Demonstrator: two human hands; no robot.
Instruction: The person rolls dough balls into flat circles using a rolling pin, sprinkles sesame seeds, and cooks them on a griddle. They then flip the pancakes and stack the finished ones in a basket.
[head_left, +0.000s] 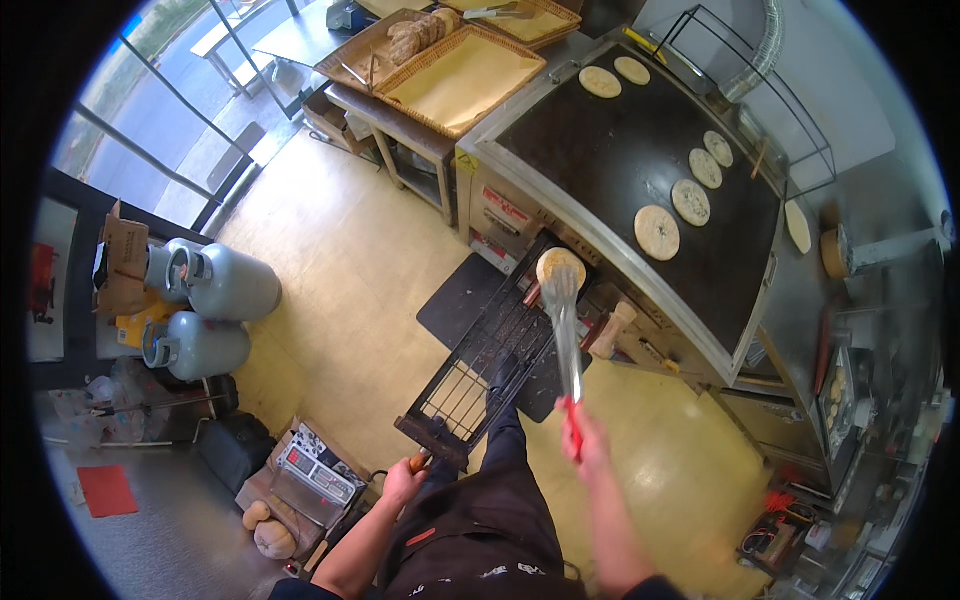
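Observation:
My left hand (403, 480) grips the wooden handle (420, 460) of a black metal rack drawer (480, 367), drawn out from beneath the griddle. In my right hand (583, 442) is a pair of metal tongs (568, 337) with red grips. The far ends of the tongs reach a round flatbread (561, 267) at the drawer's inner end and cover its lower part. Whether they pinch the bread cannot be told. Above it, several round flatbreads (658, 232) lie on the dark griddle plate (600, 157).
A wicker tray (480, 71) lined with paper stands left of the griddle, beside another tray holding brown breads (420, 37). Grey gas cylinders (232, 281) stand at the left. A digital scale (319, 472) sits at lower left. Under the drawer lies a black mat (457, 300).

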